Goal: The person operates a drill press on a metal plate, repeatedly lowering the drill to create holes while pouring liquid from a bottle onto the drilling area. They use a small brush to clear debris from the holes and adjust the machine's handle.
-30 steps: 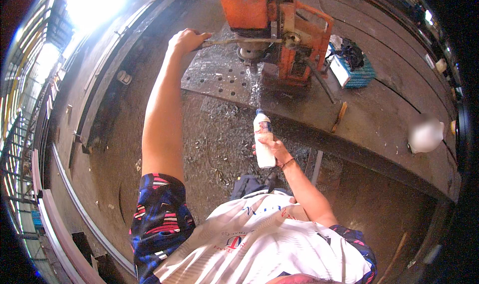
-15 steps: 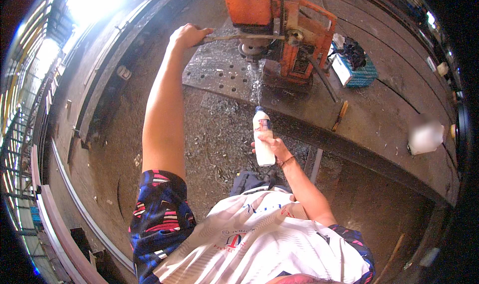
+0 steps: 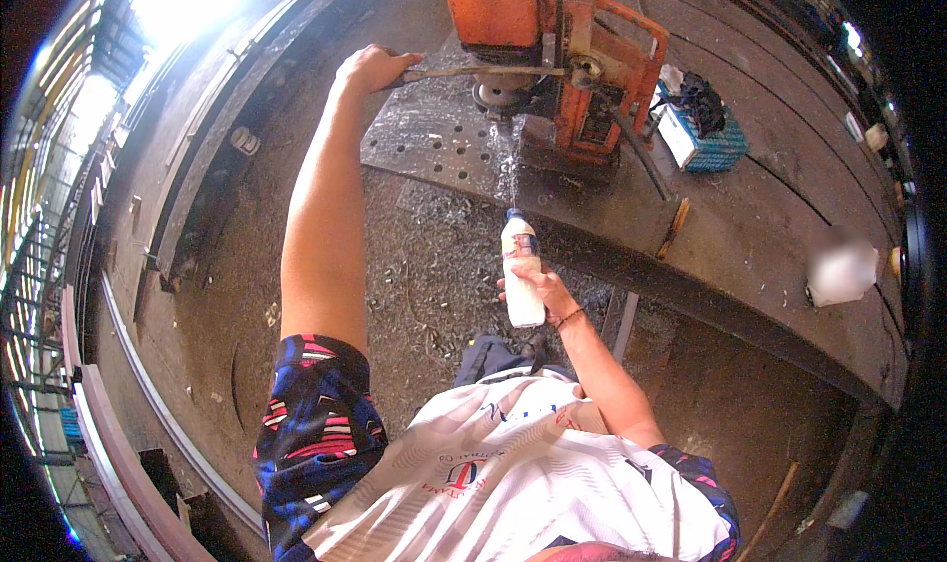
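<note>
My left hand (image 3: 373,69) is closed round the end of a long metal lever (image 3: 473,72), which reaches across to the orange drill machine (image 3: 493,14). In my right hand (image 3: 541,291) is a plastic bottle (image 3: 521,266) of milky white liquid with a dark blue cap, tilted with its top toward the drill. A thin spray of liquid runs from the cap to the drill's round chuck (image 3: 505,96). Under the chuck lies a wet steel plate (image 3: 424,148) with several round holes. What the drill tip touches is too blurred to tell.
Right of the drill stands a blue and white box (image 3: 705,143) with a black crumpled thing on it. A brush-like stick (image 3: 674,228) lies near the bench edge, and a white container (image 3: 843,271) sits farther right. Metal shavings (image 3: 444,286) litter the ground below. Cables cross the bench.
Almost nothing differs. The lever and both hands hold nearly the same places, and liquid still sprays from the bottle toward the drill.
</note>
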Available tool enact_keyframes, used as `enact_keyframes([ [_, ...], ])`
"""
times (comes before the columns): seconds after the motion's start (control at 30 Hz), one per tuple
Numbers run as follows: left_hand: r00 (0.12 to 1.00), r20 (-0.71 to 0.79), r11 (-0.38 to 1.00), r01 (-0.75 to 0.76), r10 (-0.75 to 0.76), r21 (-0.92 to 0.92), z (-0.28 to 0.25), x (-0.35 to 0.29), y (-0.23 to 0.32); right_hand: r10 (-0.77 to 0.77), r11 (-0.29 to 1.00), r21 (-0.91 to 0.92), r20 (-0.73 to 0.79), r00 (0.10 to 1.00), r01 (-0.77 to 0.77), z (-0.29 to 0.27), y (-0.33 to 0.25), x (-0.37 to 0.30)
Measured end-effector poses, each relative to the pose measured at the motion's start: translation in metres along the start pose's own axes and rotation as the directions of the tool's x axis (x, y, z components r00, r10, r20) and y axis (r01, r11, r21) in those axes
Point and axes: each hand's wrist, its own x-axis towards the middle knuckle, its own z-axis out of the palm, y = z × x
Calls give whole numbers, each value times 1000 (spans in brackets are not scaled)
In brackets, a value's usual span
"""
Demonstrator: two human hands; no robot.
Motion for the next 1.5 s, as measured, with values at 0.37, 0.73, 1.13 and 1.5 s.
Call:
enact_keyframes([
  [0.37, 997, -71, 999, -34, 33, -20, 9, 5, -8, 22, 1000, -20, 3, 1000, -22, -3, 2, 0],
  [0.73, 999, -40, 1000, -7, 6, -27, 6, 2, -3, -82, 994, -72, 11, 997, 83, 1, -4, -6],
  [1.13, 1000, 4, 1000, 28, -28, -6, 8, 6, -4, 7, 1000, -23, 22, 1000, -6, -8, 1, -2],
  [1.5, 999, -19, 998, -27, 26, -48, 6, 1, -5, 55, 998, -2, -4, 998, -55, -7, 1, -3],
])
